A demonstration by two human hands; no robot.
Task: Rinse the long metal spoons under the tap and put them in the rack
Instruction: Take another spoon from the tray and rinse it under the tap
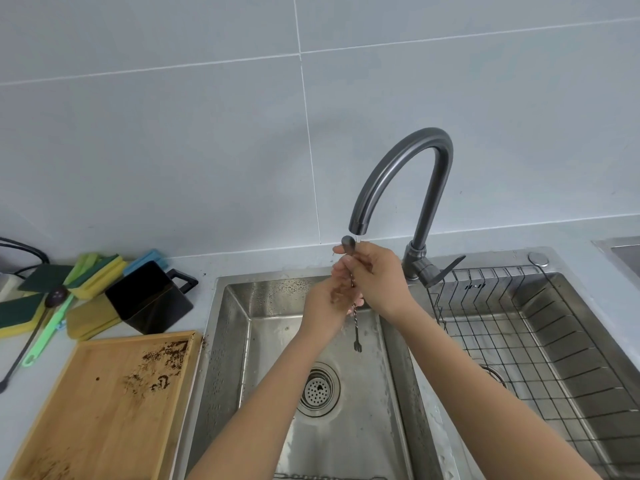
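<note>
Leftmost, a stained wooden tray (104,407) on the counter, sponges and a black square cup (149,299) behind it. Over the steel sink basin (228,341), left hand (327,299) and right hand (375,275) both grip a long twisted metal spoon (353,308), bowl up beneath the dark curved tap (405,174). Wire rack (519,341) sits in the right basin
</note>
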